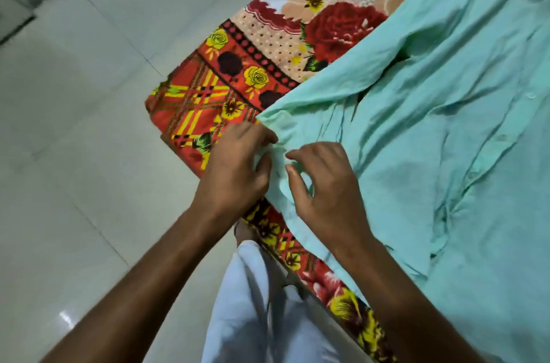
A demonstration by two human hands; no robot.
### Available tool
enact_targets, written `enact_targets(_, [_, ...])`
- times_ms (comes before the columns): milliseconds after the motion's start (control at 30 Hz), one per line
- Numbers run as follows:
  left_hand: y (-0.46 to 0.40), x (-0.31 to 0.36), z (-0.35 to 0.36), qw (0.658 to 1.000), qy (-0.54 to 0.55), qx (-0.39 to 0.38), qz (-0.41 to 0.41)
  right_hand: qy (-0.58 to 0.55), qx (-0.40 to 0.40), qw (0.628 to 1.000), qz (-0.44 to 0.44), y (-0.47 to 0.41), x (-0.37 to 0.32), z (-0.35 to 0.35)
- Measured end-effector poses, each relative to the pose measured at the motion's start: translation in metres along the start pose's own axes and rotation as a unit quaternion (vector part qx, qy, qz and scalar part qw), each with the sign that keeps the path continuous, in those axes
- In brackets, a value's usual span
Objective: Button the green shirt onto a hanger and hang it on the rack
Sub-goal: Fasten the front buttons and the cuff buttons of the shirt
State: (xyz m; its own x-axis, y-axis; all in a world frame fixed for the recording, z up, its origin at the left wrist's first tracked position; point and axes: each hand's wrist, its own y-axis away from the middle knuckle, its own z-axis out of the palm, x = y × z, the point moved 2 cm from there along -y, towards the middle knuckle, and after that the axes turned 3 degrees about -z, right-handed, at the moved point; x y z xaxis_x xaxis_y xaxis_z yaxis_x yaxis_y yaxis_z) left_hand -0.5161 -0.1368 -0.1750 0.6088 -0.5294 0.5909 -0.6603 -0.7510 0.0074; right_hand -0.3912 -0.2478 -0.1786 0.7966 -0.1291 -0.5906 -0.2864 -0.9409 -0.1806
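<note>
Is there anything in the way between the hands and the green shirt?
No. Both hands, left and right, are already on the shirt at its near edge; it lies spread on the floral bedsheet.

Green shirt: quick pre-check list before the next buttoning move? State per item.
1. Green shirt lies spread on the floral blanket: ok.
2. Left hand pinches the shirt edge: ok.
3. Right hand has fabric: ok, thumb and fingers curled into it.
4. Button meets buttonhole between the fingers: cannot tell, hidden.
5. Placket buttons visible up the shirt: ok.
6. Hanger inside shirt: cannot tell, none visible.
</note>
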Motion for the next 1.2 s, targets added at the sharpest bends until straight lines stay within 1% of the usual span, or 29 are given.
enact_targets(33, [0.010, -0.005, 0.005, 1.000, -0.004, -0.027, -0.007, 0.004, -0.021, 1.000, 0.015, 0.009, -0.003, 0.005])
enact_targets(100, [0.025, -0.009, 0.013, 0.998, 0.001, -0.053, -0.022, 0.012, -0.055, 0.997, 0.044, 0.024, -0.006, 0.012])
enact_targets(167, [0.035, -0.010, 0.015, 0.998, 0.015, -0.051, -0.035, 0.026, -0.074, 0.995, 0.060, 0.030, -0.008, 0.014])
enact_targets(300, [0.041, -0.009, 0.012, 0.998, 0.037, -0.040, -0.035, 0.053, -0.094, 0.992, 0.066, 0.027, -0.014, 0.016])
enact_targets(367, [0.041, -0.009, 0.008, 0.996, 0.065, -0.029, -0.051, 0.015, -0.083, 0.993, 0.086, 0.021, -0.016, 0.015])
enact_targets(433, [0.040, -0.008, 0.004, 0.985, 0.138, -0.013, -0.107, -0.032, -0.049, 0.992, 0.115, 0.019, -0.016, 0.011])
enact_targets(467, [0.040, -0.008, 0.004, 0.976, 0.172, -0.010, -0.136, -0.037, -0.034, 0.991, 0.123, 0.019, -0.016, 0.008])
enact_targets(567, [0.035, -0.006, 0.002, 0.955, 0.231, -0.027, -0.182, 0.019, -0.022, 0.993, 0.116, 0.019, -0.021, 0.006])
enact_targets(667, [0.030, -0.005, -0.003, 0.920, 0.303, -0.092, -0.230, 0.050, -0.040, 0.991, 0.116, 0.013, -0.030, 0.010])
enact_targets(767, [0.031, -0.009, -0.003, 0.884, 0.369, -0.141, -0.249, 0.025, -0.065, 0.984, 0.163, 0.017, -0.030, 0.014])
enact_targets(800, [0.032, -0.012, -0.003, 0.867, 0.396, -0.153, -0.260, 0.014, -0.069, 0.982, 0.176, 0.019, -0.030, 0.015])
enact_targets(867, [0.034, -0.016, -0.007, 0.820, 0.457, -0.184, -0.291, 0.006, -0.082, 0.977, 0.194, 0.021, -0.031, 0.016])
enact_targets(933, [0.034, -0.017, -0.011, 0.776, 0.504, -0.227, -0.305, 0.009, -0.100, 0.972, 0.211, 0.020, -0.035, 0.015])
enact_targets(1000, [0.035, -0.017, -0.015, 0.748, 0.528, -0.266, -0.301, 0.014, -0.114, 0.969, 0.221, 0.019, -0.037, 0.013])
enact_targets(1067, [0.038, -0.017, -0.017, 0.743, 0.529, -0.281, -0.299, 0.021, -0.111, 0.969, 0.221, 0.020, -0.038, 0.014])
enact_targets(1133, [0.042, -0.018, -0.017, 0.748, 0.529, -0.257, -0.306, 0.009, -0.075, 0.973, 0.218, 0.022, -0.037, 0.015])
enact_targets(1167, [0.043, -0.019, -0.017, 0.770, 0.515, -0.224, -0.304, -0.013, -0.048, 0.972, 0.228, 0.023, -0.037, 0.015])
enact_targets(1200, [0.045, -0.020, -0.016, 0.814, 0.472, -0.173, -0.290, -0.048, -0.023, 0.966, 0.251, 0.023, -0.036, 0.014])
